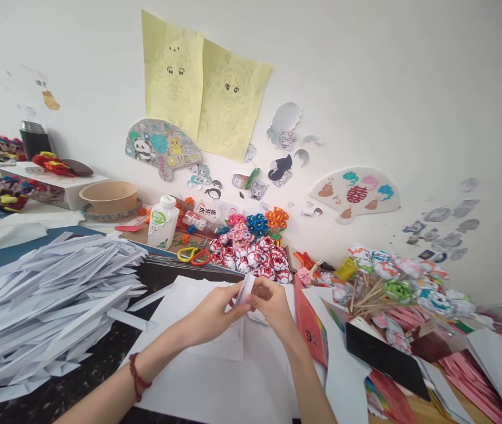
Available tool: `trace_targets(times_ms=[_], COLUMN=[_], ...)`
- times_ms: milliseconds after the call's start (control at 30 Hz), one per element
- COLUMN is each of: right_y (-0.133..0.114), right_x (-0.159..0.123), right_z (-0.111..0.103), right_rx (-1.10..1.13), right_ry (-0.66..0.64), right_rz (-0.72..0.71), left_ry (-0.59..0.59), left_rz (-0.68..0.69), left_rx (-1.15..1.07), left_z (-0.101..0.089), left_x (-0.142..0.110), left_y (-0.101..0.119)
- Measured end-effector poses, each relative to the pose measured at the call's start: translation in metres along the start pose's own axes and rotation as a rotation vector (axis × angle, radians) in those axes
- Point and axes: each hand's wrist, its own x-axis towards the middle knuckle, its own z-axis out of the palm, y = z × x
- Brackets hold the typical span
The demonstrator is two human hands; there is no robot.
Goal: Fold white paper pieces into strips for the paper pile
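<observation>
Left hand (213, 315) and right hand (272, 306) meet above the middle of the table, the fingertips of both pinched together on a small folded white paper piece (245, 290) held upright between them; a red cord bracelet (136, 377) circles the left wrist. Directly beneath the hands lie loose white paper sheets (215, 377) on the dark table surface (87, 377). To the left, a large pile of folded white paper strips (52, 294) fans outward, well apart from the hands. Just beyond the hands stands a cluster of red-and-white paper flowers (251, 256), with yellow-and-red scissors (192, 255) and a white bottle with a green label (162, 222) beside it. To the right, a black phone (385, 359) rests on coloured paper, near paper flowers on wooden sticks (392, 282). On the wall behind hang two yellow drawing sheets (202, 88).
</observation>
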Motion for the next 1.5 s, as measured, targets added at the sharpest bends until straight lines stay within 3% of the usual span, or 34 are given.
trace_targets(times_ms=[100,267,500,667,767,900,1000,1100,1200,1367,1500], right_y=[-0.007,-0.016,-0.014,-0.013,-0.014,-0.015,-0.013,-0.013,-0.016,-0.018,-0.016], right_x=[-0.003,-0.004,-0.003,-0.003,-0.003,-0.005,-0.005,-0.005,-0.005,-0.006,-0.005], right_z=[-0.004,-0.015,-0.017,-0.017,-0.016,-0.009,-0.003,0.000,-0.001,-0.005,-0.009], right_rx=[-0.015,-0.031,-0.004,0.060,0.054,-0.022,-0.087,-0.065,-0.026,-0.033,-0.008], right_ry=[0.013,0.154,0.119,0.119,0.125,0.120,0.095,0.071,0.094,0.116,0.107], right_rz=[-0.017,-0.026,0.022,0.028,0.019,0.024,0.054,0.041,-0.014,-0.056,-0.090], left_ry=[0.036,0.176,0.185,0.159,0.225,0.349,0.339,0.283,0.245,0.349,0.268], left_rz=[-0.023,-0.180,-0.252,-0.235,-0.189,-0.096,-0.056,0.050,0.093,-0.082,-0.182], left_rx=[-0.111,-0.397,-0.607,-0.640,-0.445,0.138,0.464,0.562,0.324,-0.077,-0.264], left_z=[-0.004,-0.013,-0.018,-0.018,-0.017,-0.010,-0.002,0.003,0.000,-0.011,-0.012], left_x=[0.001,0.004,0.002,0.001,0.002,0.001,-0.002,-0.004,-0.003,0.003,0.004], left_y=[-0.003,-0.002,0.002,0.001,-0.002,-0.008,-0.012,-0.010,-0.004,0.001,-0.005])
